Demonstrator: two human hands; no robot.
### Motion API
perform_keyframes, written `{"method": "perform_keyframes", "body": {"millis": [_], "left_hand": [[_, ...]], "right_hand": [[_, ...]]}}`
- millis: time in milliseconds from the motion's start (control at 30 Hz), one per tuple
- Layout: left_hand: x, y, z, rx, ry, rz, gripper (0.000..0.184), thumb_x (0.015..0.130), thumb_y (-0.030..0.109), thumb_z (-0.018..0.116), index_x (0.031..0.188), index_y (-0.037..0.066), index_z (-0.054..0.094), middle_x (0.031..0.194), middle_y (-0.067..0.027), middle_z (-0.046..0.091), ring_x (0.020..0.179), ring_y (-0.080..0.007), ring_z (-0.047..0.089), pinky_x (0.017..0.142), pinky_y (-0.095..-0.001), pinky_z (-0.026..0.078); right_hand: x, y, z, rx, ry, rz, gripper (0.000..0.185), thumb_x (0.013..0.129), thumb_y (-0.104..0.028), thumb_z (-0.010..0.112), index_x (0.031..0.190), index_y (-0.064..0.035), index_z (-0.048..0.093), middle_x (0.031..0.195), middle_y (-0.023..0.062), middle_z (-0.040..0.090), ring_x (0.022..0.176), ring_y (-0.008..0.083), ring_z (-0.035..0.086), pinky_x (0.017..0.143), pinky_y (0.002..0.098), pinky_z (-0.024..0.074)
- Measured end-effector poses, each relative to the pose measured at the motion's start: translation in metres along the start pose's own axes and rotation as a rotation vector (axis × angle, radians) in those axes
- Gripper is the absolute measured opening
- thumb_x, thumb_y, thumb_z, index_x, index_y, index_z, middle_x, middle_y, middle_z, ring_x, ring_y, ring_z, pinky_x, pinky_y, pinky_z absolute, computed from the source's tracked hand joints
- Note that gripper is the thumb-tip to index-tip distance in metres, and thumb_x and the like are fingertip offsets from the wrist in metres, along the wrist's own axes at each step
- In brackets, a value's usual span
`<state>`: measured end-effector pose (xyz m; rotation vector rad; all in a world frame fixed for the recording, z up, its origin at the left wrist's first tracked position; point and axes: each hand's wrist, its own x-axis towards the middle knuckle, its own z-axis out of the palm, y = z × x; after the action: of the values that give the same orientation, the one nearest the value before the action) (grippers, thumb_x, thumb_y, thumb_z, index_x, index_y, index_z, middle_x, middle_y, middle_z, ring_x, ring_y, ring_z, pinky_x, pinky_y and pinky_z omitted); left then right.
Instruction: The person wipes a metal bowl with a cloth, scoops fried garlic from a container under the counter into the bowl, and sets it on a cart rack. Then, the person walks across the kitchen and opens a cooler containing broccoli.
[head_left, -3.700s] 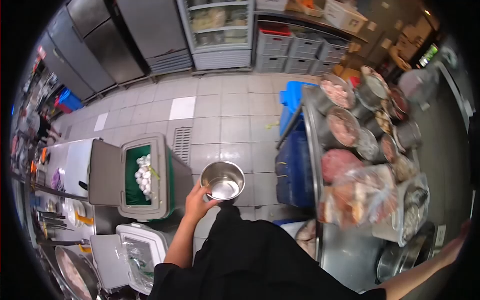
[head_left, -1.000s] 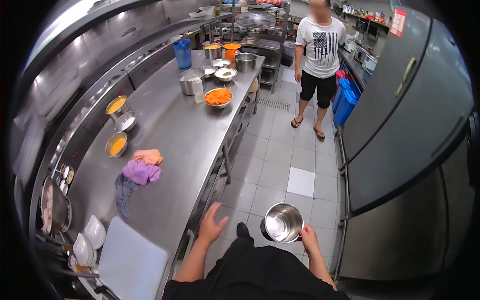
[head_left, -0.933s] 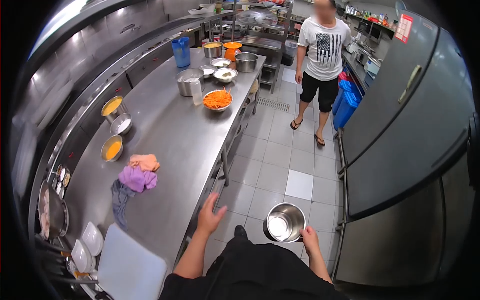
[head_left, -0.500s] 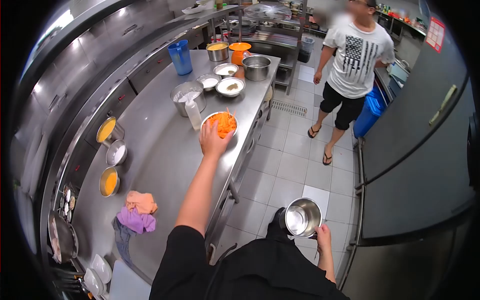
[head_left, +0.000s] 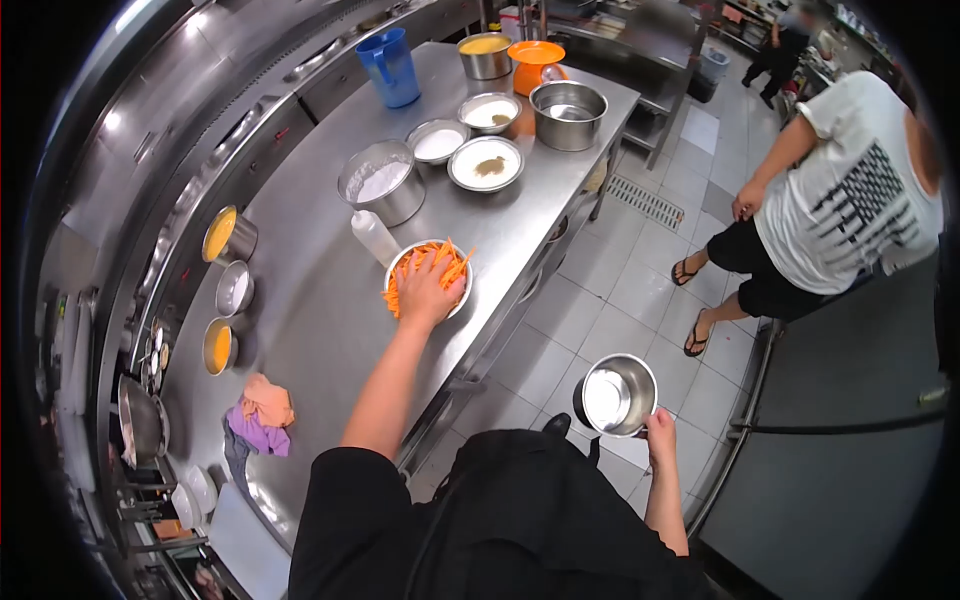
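Observation:
My left hand is down in a round bowl of orange carrot strips, fingers curled into them; the fingertips are partly hidden among the strips. A clear squeeze bottle leans beside the bowl. Held out over the floor at my right side is an empty steel pot, tilted so its inside faces me. My right hand is closed at its near side, and the exact hold is partly hidden.
Pans of white powder, bowls, an orange scale, a blue jug and a steel pot stand on the steel table. Cloths lie at left. A person in a white shirt stands in the aisle at right.
My view has shifted. My left hand has pushed deeper into the carrot strips, which no longer heap up beyond the fingers. The right hand still holds the pot. The person in white appears nearer.

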<state>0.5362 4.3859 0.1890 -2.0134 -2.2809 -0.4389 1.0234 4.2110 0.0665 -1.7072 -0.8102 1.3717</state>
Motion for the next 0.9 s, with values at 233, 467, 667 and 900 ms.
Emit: {"method": "perform_keyframes", "body": {"millis": [233,467,667,900], "left_hand": [[-0.027,-0.047,-0.010,0.079,-0.070,-0.085,0.058,0.085,0.053,0.059,0.134,0.021,0.059,0.148,-0.0089,0.045,0.139,-0.0345,0.035,0.113,-0.0550,0.020],[-0.035,-0.056,-0.043,0.015,-0.070,-0.095,0.054,0.090,0.052,0.056,0.133,0.019,0.060,0.149,-0.0092,0.044,0.140,-0.0345,0.034,0.113,-0.0521,0.021],[-0.018,-0.085,-0.041,0.069,0.353,-0.179,0.023,0.095,0.022,0.058,0.086,0.005,0.069,0.092,-0.0115,0.067,0.086,-0.0307,0.062,0.076,-0.0429,0.048],[0.053,-0.026,-0.050,-0.433,0.364,-0.262,0.036,0.099,0.021,0.055,0.069,0.001,0.053,0.056,-0.0084,0.047,0.052,-0.0135,0.046,0.048,-0.0348,0.036]], "right_hand": [[0.065,-0.040,0.008,0.004,-0.068,-0.018,0.013,0.086,-0.012,0.058,0.077,-0.0073,0.051,0.074,0.0022,0.057,0.063,0.0139,0.058,0.056,0.0301,0.0529],[0.101,-0.086,0.026,-0.060,-0.117,-0.037,0.015,0.085,-0.011,0.060,0.075,-0.0062,0.049,0.072,0.0025,0.053,0.064,0.0136,0.056,0.059,0.0323,0.0542],[0.154,-0.102,0.028,-0.078,-0.057,-0.071,0.022,0.084,-0.014,0.064,0.072,-0.0087,0.047,0.067,-0.0006,0.049,0.061,0.0115,0.052,0.055,0.0297,0.0479],[0.227,-0.132,0.033,-0.032,0.028,0.004,0.013,0.087,-0.015,0.060,0.084,-0.0026,0.056,0.077,0.0057,0.059,0.068,0.0181,0.063,0.059,0.0326,0.0547]]}}
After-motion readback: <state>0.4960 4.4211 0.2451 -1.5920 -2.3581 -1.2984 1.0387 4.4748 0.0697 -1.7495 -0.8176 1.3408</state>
